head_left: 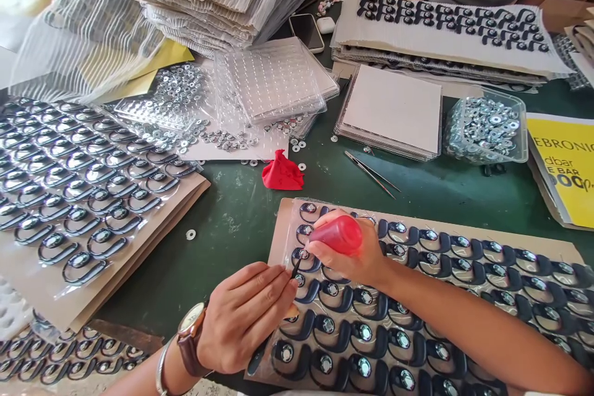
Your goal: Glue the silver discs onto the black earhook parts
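Red bottle (341, 236) clasped in the right hand (365, 263); left hand (245, 315), knuckles up, pinches a tool (296, 268).

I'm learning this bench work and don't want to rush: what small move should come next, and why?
I'd probably ease the dark tool tip in the left hand onto the silvery-centred part beside it: the tip points there, and the right hand holds the red bottle tilted close by. Whether the tip touches is hard to tell.
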{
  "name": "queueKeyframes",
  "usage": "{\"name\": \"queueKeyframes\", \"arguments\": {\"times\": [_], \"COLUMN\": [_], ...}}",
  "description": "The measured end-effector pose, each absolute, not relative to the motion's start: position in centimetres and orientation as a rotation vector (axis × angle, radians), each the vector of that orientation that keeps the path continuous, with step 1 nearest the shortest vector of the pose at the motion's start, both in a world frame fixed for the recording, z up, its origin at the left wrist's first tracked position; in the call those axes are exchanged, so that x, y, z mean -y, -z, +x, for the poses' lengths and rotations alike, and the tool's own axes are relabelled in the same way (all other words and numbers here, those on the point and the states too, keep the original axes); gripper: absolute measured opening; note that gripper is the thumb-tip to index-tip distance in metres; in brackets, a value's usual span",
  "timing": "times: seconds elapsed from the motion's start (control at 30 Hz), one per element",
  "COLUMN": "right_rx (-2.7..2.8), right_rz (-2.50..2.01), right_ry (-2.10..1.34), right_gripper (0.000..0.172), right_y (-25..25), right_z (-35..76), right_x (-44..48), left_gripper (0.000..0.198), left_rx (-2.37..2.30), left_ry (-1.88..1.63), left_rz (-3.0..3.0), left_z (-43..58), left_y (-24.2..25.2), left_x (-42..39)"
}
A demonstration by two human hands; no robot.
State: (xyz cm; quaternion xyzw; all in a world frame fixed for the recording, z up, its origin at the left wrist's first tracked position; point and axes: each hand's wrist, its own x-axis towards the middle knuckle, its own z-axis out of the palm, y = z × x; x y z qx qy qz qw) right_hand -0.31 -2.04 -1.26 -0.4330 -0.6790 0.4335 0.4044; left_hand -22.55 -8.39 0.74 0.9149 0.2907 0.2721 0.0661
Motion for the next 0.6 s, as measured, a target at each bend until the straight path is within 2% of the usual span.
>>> {"name": "queueKeyframes", "arguments": {"times": [0.6], "right_rx": [1.584], "right_rz": [-1.198], "right_ry": [-1.19], "right_gripper": [0.017], "right_y": [1.18], "right_z": [-0.11], "right_x": [2.03], "left_gripper": [0.023], "left_rx": [-0.894], "left_ry": [-0.848], "left_rz": [2.739], "left_z": [-22.53], "left_y": [-0.64], "left_x": [8.31]}}
